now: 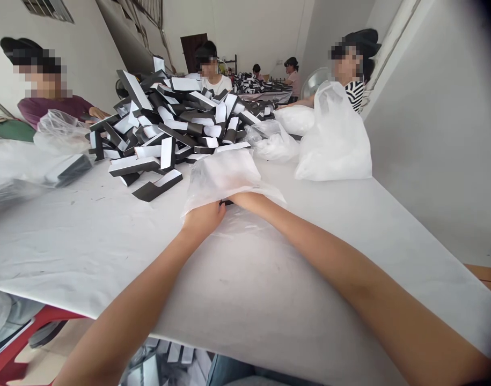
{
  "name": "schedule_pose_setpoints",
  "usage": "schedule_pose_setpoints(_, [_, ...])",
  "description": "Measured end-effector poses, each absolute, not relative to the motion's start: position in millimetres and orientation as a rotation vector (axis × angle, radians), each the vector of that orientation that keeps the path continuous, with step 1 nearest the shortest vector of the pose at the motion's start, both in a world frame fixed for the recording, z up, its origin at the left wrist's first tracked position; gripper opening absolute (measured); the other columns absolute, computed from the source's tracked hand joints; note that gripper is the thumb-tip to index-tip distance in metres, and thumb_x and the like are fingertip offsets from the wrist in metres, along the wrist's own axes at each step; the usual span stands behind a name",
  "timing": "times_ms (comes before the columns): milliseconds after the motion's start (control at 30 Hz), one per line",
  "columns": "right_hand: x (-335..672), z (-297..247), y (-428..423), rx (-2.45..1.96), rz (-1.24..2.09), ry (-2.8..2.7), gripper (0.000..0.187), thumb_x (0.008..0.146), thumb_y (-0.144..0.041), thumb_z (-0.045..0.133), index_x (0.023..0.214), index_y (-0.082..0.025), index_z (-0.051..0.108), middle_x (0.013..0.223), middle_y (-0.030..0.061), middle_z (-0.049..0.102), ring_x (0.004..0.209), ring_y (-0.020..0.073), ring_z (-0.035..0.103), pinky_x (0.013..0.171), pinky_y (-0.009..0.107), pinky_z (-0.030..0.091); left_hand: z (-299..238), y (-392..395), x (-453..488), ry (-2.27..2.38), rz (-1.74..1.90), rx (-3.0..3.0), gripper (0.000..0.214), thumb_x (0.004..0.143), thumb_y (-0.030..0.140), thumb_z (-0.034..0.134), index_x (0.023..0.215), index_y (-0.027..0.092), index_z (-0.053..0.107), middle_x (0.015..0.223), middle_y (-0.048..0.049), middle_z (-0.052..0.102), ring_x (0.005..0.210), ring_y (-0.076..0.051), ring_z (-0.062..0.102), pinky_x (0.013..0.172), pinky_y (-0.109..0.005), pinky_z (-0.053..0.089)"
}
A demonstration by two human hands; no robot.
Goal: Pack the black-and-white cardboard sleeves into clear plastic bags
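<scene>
Both my arms reach forward over the white table (pixel 108 241). My left hand (pixel 205 217) is closed on the near edge of a clear plastic bag (pixel 223 174) lying flat on the table. My right hand (pixel 249 199) goes under or into the same bag; its fingers are hidden by the plastic. A small dark piece (pixel 227 202) shows between the two hands. Behind the bag lies a big heap of black and white folded card boxes (pixel 176 115).
A full white plastic bag (pixel 336 139) stands at the right, smaller clear bags (pixel 271 140) beside the heap, another clear bag (pixel 36 166) with dark boxes at the left. Several people sit around the table. A red stool (pixel 12 348) stands below left.
</scene>
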State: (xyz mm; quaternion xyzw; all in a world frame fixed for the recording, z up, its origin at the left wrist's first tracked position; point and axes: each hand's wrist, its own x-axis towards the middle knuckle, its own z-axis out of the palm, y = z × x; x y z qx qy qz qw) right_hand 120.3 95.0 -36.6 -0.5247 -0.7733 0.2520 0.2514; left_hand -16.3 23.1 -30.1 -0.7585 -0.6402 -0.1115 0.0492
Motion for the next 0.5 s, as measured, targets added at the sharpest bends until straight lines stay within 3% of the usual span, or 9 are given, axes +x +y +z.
schedule_pose_setpoints(133, [120.4, -42.7, 92.5, -1.283, 0.669, -2.113, 0.038, 0.084, -0.05, 0.054, 0.115, -0.03, 0.064, 0.116, 0.0039, 0.068, 0.117, 0.03, 0.054, 0.102, 0.044, 0.041, -30.1, 22.9, -16.2, -1.99, -0.224, -2.293, 0.032, 0.091, 0.032, 0.041, 0.096, 0.02, 0.069, 0.099, -0.0105, 0.068, 0.098, -0.03, 0.061, 0.085, -0.04, 0.048])
schedule_pose_setpoints(300, [121.8, -51.5, 96.6, -1.276, 0.673, -2.113, 0.033, 0.086, -0.048, 0.053, 0.111, -0.031, 0.065, 0.112, 0.0042, 0.069, 0.116, 0.0288, 0.055, 0.104, 0.044, 0.039, -34.6, 25.8, -21.2, -1.915, -0.266, -2.278, 0.034, 0.091, 0.031, 0.044, 0.115, 0.018, 0.062, 0.115, -0.0121, 0.064, 0.109, -0.031, 0.057, 0.092, -0.04, 0.047])
schedule_pose_setpoints(500, [123.6, -57.6, 97.2, -1.277, 0.605, -2.095, 0.032, 0.088, -0.049, 0.05, 0.108, -0.029, 0.064, 0.113, 0.005, 0.068, 0.116, 0.0265, 0.055, 0.102, 0.041, 0.04, -38.7, 25.3, -23.2, -1.859, -0.155, -2.329, 0.039, 0.088, 0.03, 0.05, 0.123, 0.015, 0.057, 0.13, -0.0152, 0.057, 0.124, -0.034, 0.049, 0.101, -0.043, 0.042])
